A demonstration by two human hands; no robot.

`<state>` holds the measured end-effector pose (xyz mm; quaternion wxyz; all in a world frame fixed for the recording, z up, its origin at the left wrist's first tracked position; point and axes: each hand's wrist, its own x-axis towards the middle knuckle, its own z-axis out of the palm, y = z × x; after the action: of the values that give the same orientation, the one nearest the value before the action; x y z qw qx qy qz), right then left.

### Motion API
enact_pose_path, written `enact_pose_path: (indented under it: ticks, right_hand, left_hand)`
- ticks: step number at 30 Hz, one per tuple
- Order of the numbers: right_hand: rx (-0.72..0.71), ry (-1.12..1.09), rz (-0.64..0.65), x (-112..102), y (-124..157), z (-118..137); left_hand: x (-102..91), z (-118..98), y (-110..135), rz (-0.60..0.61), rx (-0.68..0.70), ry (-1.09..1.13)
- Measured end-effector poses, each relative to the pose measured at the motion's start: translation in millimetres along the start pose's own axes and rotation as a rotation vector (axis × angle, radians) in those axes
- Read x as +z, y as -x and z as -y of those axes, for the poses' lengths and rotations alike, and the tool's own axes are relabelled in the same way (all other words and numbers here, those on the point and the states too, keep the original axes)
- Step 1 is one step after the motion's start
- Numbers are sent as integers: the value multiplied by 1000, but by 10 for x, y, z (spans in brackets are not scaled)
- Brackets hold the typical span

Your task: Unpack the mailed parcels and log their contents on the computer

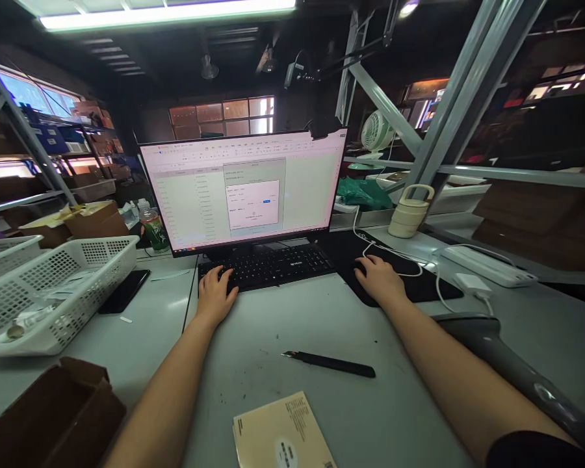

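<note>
My left hand (215, 296) lies at the left end of a black keyboard (277, 265), fingers spread over the keys and holding nothing. On a black mouse pad (431, 286), my right hand (381, 279) curls over what seems to be a computer mouse, which the hand almost wholly hides. Behind the keyboard stands a monitor (190, 195) showing a spreadsheet with a dialog box (252, 203) on top. Between my forearms lies a black utility knife (331, 364), its blade end to the left. Closer to me is a flat cream-coloured box (280, 432) with printed text.
To the left are a white plastic basket (63, 286), a black phone (125, 291), a green-labelled bottle (155, 231) and an open cardboard box (53, 416). At right, a grey handheld scanner (531, 377), a white power strip (490, 265) with cables, and a cream lidded container (409, 216).
</note>
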<state>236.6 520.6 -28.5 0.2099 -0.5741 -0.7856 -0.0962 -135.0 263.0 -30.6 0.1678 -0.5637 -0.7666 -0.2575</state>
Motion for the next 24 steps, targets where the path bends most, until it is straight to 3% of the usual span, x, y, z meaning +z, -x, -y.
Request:
enact_pose_path:
  ticks: [24]
  right_hand:
    - [-16, -23, -9, 42, -12, -35]
  left_hand:
    - [13, 1, 7, -1, 11, 8]
